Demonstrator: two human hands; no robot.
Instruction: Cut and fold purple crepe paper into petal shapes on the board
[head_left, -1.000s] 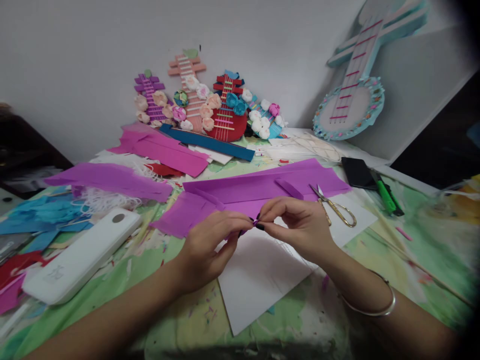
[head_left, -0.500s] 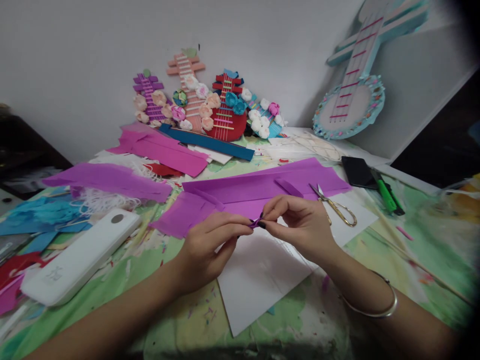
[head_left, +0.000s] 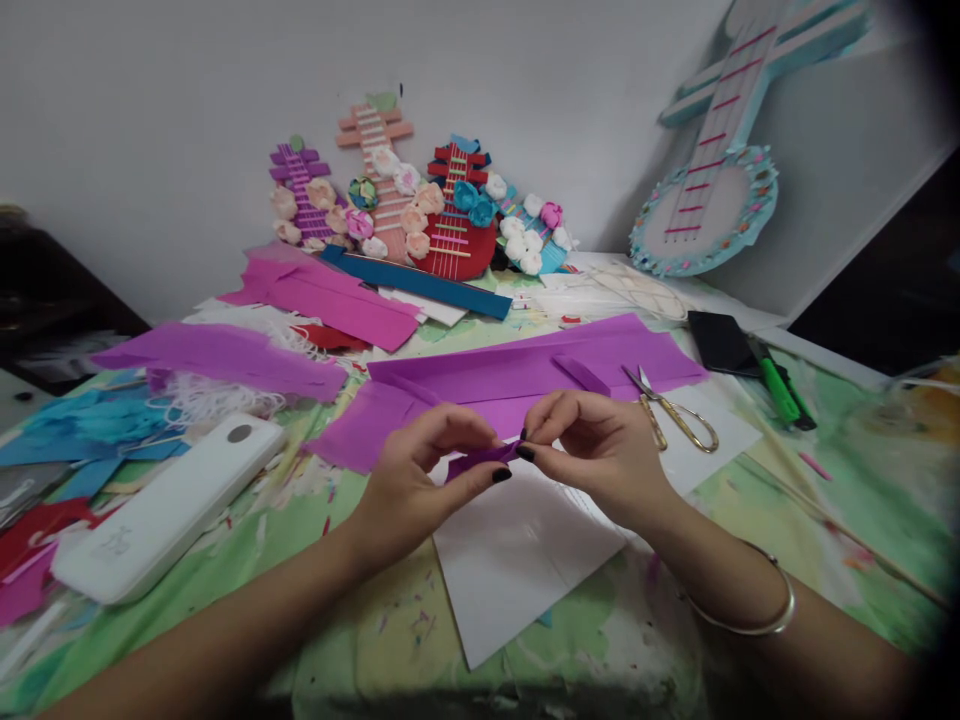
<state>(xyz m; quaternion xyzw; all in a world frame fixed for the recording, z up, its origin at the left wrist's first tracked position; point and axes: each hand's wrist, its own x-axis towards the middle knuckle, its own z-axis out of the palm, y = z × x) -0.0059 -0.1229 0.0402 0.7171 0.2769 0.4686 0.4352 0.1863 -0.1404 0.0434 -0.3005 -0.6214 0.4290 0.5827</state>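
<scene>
A small strip of purple paper [head_left: 480,460] hangs between my two hands above a white sheet [head_left: 517,580]. My right hand [head_left: 600,445] pinches one end between thumb and forefinger. At the other end, my left hand [head_left: 427,465] has its thumb below the strip and its fingers above, the strip lying between them. Large purple crepe paper [head_left: 525,365] is spread just behind both hands, with a folded purple piece [head_left: 581,374] on it. Gold-handled scissors [head_left: 671,408] lie partly spread to the right of my right hand.
A white oblong device [head_left: 172,510] lies at left beside blue paper [head_left: 82,425] and white string [head_left: 217,400]. A green cutter [head_left: 780,390] and a black phone [head_left: 720,342] lie at right. Decorated paper instruments, one a red lute [head_left: 457,245], lean along the wall.
The fingers of my left hand have lifted and its thumb has come forward, so more of the purple strip shows. My right hand keeps its pinch.
</scene>
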